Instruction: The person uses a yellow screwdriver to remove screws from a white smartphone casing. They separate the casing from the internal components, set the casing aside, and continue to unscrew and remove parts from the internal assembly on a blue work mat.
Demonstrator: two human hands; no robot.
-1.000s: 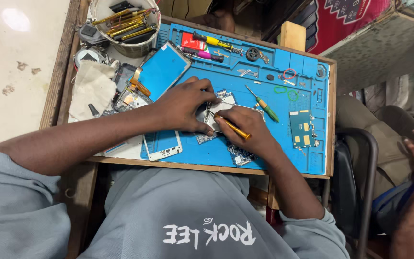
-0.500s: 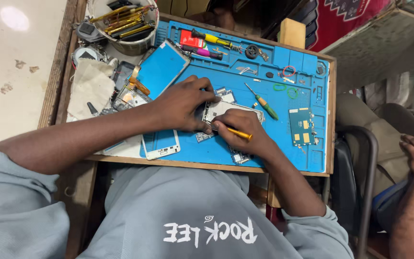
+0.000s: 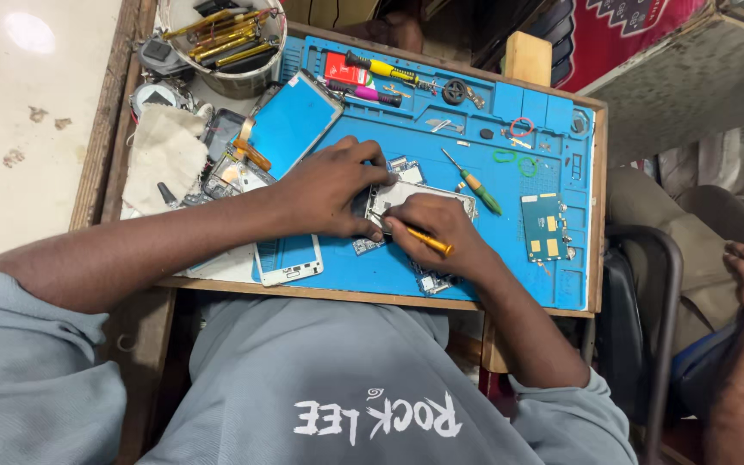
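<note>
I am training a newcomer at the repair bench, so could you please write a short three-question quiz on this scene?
1. True or false: the right hand holds a yellow-handled tool.
2. What does the left hand press on? A) the phone frame B) the cloth C) the round tub of tools
3. Fill in: the green-handled screwdriver lies loose on the ____ mat, between the hands and the small circuit board.

Key
1. True.
2. A.
3. Blue.
</note>
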